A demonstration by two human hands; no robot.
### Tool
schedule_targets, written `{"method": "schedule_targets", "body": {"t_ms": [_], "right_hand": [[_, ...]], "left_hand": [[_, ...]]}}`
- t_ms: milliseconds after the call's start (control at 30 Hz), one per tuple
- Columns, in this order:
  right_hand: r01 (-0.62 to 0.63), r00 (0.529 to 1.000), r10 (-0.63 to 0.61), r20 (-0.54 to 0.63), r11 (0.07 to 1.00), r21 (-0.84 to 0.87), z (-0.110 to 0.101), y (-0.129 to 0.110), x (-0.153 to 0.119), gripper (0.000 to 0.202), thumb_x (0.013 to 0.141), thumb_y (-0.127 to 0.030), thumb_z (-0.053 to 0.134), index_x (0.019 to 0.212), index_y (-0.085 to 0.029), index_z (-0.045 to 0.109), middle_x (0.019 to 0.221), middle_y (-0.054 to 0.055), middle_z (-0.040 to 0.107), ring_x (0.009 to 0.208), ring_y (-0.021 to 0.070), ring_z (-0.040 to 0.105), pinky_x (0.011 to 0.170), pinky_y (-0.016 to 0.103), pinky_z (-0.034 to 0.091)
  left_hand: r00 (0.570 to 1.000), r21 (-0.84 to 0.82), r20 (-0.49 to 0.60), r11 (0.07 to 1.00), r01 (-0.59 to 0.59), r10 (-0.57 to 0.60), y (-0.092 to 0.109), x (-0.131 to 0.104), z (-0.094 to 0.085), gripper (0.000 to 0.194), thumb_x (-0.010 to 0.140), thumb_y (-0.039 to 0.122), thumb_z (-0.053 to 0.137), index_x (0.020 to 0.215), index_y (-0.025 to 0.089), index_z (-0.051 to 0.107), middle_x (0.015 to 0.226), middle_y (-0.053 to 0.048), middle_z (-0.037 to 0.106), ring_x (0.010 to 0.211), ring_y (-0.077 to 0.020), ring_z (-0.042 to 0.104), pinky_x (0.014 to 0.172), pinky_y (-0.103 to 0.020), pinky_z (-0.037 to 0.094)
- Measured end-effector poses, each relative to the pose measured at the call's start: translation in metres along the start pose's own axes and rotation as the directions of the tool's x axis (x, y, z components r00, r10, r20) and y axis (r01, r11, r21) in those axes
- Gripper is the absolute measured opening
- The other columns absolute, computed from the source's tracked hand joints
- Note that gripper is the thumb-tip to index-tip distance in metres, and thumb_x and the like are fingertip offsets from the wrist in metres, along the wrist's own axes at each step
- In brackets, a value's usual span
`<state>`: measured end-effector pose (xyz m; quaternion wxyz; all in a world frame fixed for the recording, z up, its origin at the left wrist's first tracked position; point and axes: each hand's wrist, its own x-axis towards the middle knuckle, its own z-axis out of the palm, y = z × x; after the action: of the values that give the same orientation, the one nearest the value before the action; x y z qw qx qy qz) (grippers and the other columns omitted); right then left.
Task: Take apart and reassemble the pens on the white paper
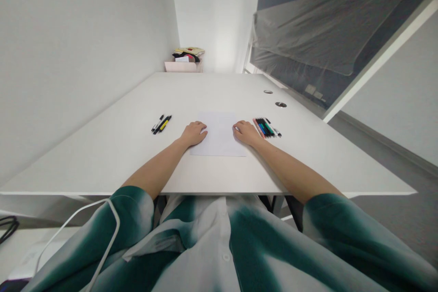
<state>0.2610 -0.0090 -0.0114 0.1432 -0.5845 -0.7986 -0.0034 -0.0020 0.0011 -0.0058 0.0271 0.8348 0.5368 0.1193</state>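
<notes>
A blank sheet of white paper lies flat on the white table in front of me. My left hand rests at its left edge, thumb apart from the loosely bent fingers, and holds nothing. At the right edge is my right hand, laid down the same way with nothing in it. Just right of that hand is a row of several pens, with black, blue, green, pink and white parts. Farther out on the left, a few pens lie together, one with a yellow section.
The white table stretches away from me. Two round grommets are set in its right side. A pink box piled with things stands beyond the far edge. A dark panel under plastic film leans at right. A white cable crosses my left sleeve.
</notes>
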Motion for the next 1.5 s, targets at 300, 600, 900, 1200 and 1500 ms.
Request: {"method": "schedule_targets", "body": {"t_ms": [300, 600, 900, 1200, 1500], "right_hand": [[-0.014, 1.000, 0.014, 0.005, 1.000, 0.017, -0.001, 0.001, 0.001, 0.035, 0.093, -0.026, 0.044, 0.117, -0.017, 0.067, 0.127, 0.013, 0.062, 0.118, 0.0266, 0.054, 0.103, 0.038, 0.039], [-0.012, 1.000, 0.013, -0.017, 0.996, 0.092, -0.001, 0.006, 0.003, 0.034, 0.092, -0.029, 0.047, 0.116, -0.015, 0.067, 0.126, 0.013, 0.063, 0.118, 0.0242, 0.055, 0.103, 0.034, 0.040], [-0.050, 0.998, 0.056, -0.034, 0.986, 0.157, -0.008, 0.005, -0.001, 0.032, 0.091, -0.029, 0.049, 0.113, -0.015, 0.068, 0.124, 0.013, 0.064, 0.117, 0.0234, 0.056, 0.103, 0.036, 0.039], [-0.063, 0.997, 0.068, -0.026, 0.985, 0.159, -0.009, 0.002, -0.004, 0.032, 0.091, -0.029, 0.049, 0.113, -0.015, 0.068, 0.124, 0.013, 0.064, 0.116, 0.0234, 0.057, 0.103, 0.037, 0.039], [-0.071, 0.997, 0.074, -0.014, 0.987, 0.147, -0.011, -0.001, -0.005, 0.031, 0.091, -0.029, 0.048, 0.111, -0.016, 0.069, 0.122, 0.013, 0.065, 0.114, 0.0239, 0.057, 0.101, 0.038, 0.038]], "left_hand": [[1.000, -0.017, -0.010, 1.000, 0.006, -0.006, -0.002, 0.001, 0.002, 0.040, 0.091, 0.036, 0.045, 0.124, 0.018, 0.061, 0.133, -0.011, 0.058, 0.123, -0.0278, 0.051, 0.106, -0.043, 0.040], [0.997, -0.080, -0.027, 0.995, 0.063, -0.065, -0.003, 0.000, -0.005, 0.039, 0.090, 0.037, 0.047, 0.122, 0.019, 0.062, 0.132, -0.011, 0.058, 0.122, -0.0275, 0.052, 0.105, -0.042, 0.040], [0.879, -0.061, -0.196, 0.900, 0.432, -0.435, -0.054, -0.002, -0.024, 0.035, 0.087, 0.037, 0.050, 0.114, 0.021, 0.065, 0.125, -0.015, 0.059, 0.119, -0.0338, 0.052, 0.102, -0.047, 0.039], [0.756, 0.018, -0.312, 0.792, 0.610, -0.575, -0.073, -0.018, -0.028, 0.035, 0.086, 0.020, 0.042, 0.113, 0.017, 0.064, 0.123, -0.020, 0.058, 0.118, -0.0366, 0.049, 0.098, -0.052, 0.036], [0.723, 0.039, -0.235, 0.737, 0.675, -0.649, -0.074, -0.015, -0.031, 0.036, 0.084, 0.022, 0.045, 0.113, 0.013, 0.063, 0.117, -0.023, 0.063, 0.115, -0.0372, 0.055, 0.096, -0.052, 0.035]]}}
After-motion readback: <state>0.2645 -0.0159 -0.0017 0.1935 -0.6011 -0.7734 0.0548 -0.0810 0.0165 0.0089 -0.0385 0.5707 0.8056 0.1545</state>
